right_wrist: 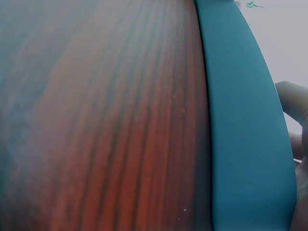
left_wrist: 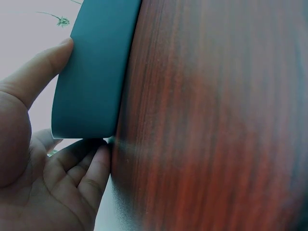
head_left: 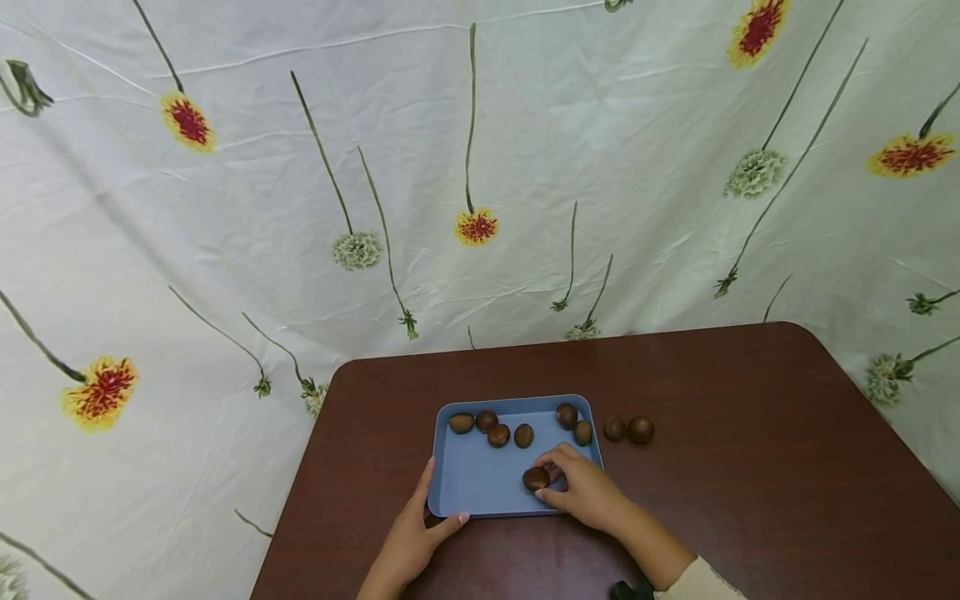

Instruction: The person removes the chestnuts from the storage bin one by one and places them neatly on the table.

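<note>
A shallow blue tray (head_left: pixel 480 487) lies on the table with several brown chestnuts in it. My right hand (head_left: pixel 588 492) reaches over its near right part and pinches one chestnut (head_left: pixel 536 477) between thumb and fingers, low over the tray floor. At the near left corner, my left hand (head_left: pixel 412 533) grips the tray, thumb on the near side and fingers along the left side. In the left wrist view, the thumb (left_wrist: pixel 53 60) presses the tray wall (left_wrist: pixel 94 82). Only part of the right hand (right_wrist: pixel 296 113) shows past the tray wall in the right wrist view.
Inside the tray, several chestnuts (head_left: pixel 498 435) sit toward the back left and two chestnuts (head_left: pixel 567 415) at the back right. Two more chestnuts (head_left: pixel 641 429) lie on the dark wooden table (head_left: pixel 750 467) right of the tray. A flowered cloth (head_left: pixel 525 150) hangs behind.
</note>
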